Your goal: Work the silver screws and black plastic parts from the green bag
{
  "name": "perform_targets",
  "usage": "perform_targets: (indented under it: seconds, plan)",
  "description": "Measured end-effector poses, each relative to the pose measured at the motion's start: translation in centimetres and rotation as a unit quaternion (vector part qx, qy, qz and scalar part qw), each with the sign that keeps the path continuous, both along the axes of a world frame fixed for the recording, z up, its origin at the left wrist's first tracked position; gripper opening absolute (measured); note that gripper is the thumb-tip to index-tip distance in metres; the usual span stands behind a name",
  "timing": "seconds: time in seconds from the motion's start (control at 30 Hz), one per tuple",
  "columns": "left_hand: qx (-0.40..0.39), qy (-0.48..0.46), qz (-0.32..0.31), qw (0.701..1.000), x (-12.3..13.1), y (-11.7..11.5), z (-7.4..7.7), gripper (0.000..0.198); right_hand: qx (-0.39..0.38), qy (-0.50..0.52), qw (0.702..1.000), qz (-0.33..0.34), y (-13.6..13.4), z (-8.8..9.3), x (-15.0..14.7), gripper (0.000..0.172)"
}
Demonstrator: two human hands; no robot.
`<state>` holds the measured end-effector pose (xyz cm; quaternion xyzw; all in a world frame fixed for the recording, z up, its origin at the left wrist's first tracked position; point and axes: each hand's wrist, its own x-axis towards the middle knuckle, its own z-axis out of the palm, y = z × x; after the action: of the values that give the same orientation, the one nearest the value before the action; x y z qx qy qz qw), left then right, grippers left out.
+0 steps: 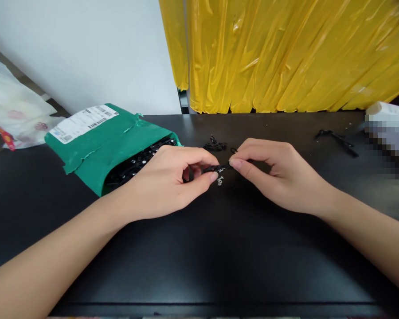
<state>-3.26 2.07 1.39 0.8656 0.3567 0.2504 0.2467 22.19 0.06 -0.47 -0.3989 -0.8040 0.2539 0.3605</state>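
Note:
Both of my hands meet over the middle of the black table (199, 248). My left hand (173, 181) is closed, thumb and fingers pinching one end of a small black clip-like part (217, 169) with a bit of silver metal hanging under it. My right hand (272, 170) is closed too, pinching the other end of the same part. Just behind my hands lies a small heap of similar black parts (214, 144). A torn green mailer bag (109, 141) with a white shipping label lies to the left, its open mouth showing many black parts (136, 161).
Yellow plastic sheeting (286, 53) hangs behind the table, next to a white wall. A white plastic bag (13, 110) sits at far left. Another black part (337, 139) lies at the right, near a blurred white object (390, 128).

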Motion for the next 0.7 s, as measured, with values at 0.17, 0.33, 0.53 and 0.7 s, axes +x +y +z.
perform_targets:
  seconds: [0.17, 0.33, 0.53, 0.7]
  plan:
    - [0.054, -0.034, 0.011, 0.998, -0.05, 0.06, -0.44, 0.020, -0.021, -0.009, 1.000, -0.010, 0.04, -0.06, -0.05, 0.020]
    - [0.075, -0.036, 0.002, 0.997, -0.10, 0.08, -0.40, 0.008, -0.042, 0.004, 0.999, -0.026, -0.05, 0.04, -0.20, 0.022]
    - [0.097, -0.037, 0.014, 0.994, -0.07, 0.02, -0.49, 0.004, -0.005, 0.021, 0.999, -0.050, 0.07, -0.07, -0.13, 0.023]
    - [0.137, -0.022, 0.004, 0.990, -0.08, -0.04, -0.72, 0.004, 0.035, 0.037, 0.996, -0.072, 0.14, -0.19, 0.22, 0.020]
